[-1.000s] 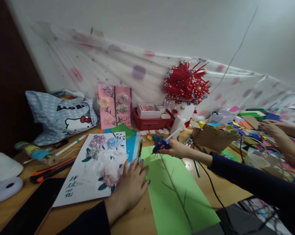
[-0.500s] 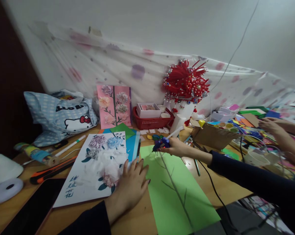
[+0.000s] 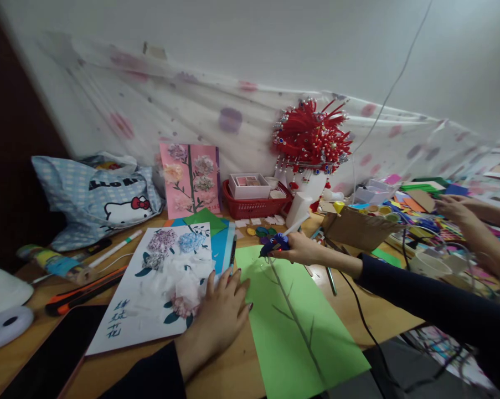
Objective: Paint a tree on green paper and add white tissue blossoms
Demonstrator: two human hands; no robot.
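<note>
My right hand (image 3: 302, 249) is wrapped round a blue hot glue gun (image 3: 274, 244) with a white glue stick poking out of its back. A small red light glows on the gun. Its nozzle is over the top part of a green sheet of paper (image 3: 283, 332), which bears a dark drawn stem with thin branches. Fingers spread, my left hand (image 3: 220, 313) lies flat between the green sheet and a white sheet (image 3: 137, 327) with paper flowers, leaves and handwriting. Crumpled white tissue (image 3: 183, 277) covers part of that white sheet.
An orange utility knife (image 3: 83, 291) and a phone (image 3: 54, 354) lie at left, below a checked bag (image 3: 96, 199). Behind stand a pink flower picture (image 3: 183, 205), a red basket (image 3: 253, 208) and a red beaded headdress (image 3: 312, 136). Another person's hands (image 3: 461, 216) are at right, near coloured papers.
The whole view has shifted slightly. My right hand keeps the glue gun over the top of the green sheet, and my left hand stays in nearly the same place.
</note>
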